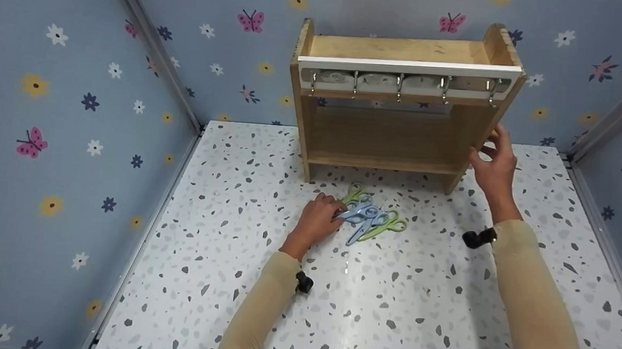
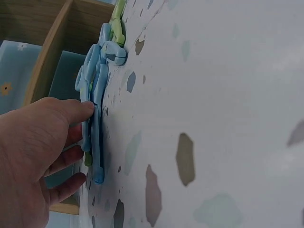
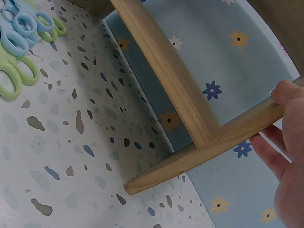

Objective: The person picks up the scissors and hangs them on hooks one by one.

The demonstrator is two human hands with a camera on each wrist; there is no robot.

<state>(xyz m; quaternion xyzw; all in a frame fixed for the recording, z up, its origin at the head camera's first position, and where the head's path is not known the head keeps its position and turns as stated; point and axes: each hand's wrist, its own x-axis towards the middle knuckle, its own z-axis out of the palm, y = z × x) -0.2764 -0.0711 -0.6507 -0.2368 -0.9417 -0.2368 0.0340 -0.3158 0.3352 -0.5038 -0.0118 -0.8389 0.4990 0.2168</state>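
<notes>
while the left hand (image 1: 317,218) pinches one pair of blue scissors (image 1: 360,232), the right hand (image 1: 496,167) grips a side panel of the wooden rack (image 1: 383,138), its thumb and fingers on opposite sides of the board. the left thumb lies against the near side of the pair, with the other fingers bent behind it, as seen from the left wrist. the scissors form a loose, overlapping pile on the speckled table (image 1: 201,286), just in front of the rack and left of its middle; green scissors (image 1: 376,230) lie among the blue ones, with green handles showing at the pile's far edge and right side. the rack stands on the table near the back wall, with its two side panels joined by a lower shelf and an upper ledge. a pale rail (image 1: 409,65) crosses its upper front and carries a row of five metal hooks (image 1: 400,87). both forearms wear beige sleeves (image 1: 265,301), each with a small black device (image 1: 304,283) near the wrist. patterned walls (image 1: 64,154), blue with flowers and butterflies, border the table at the back and sides.
</notes>
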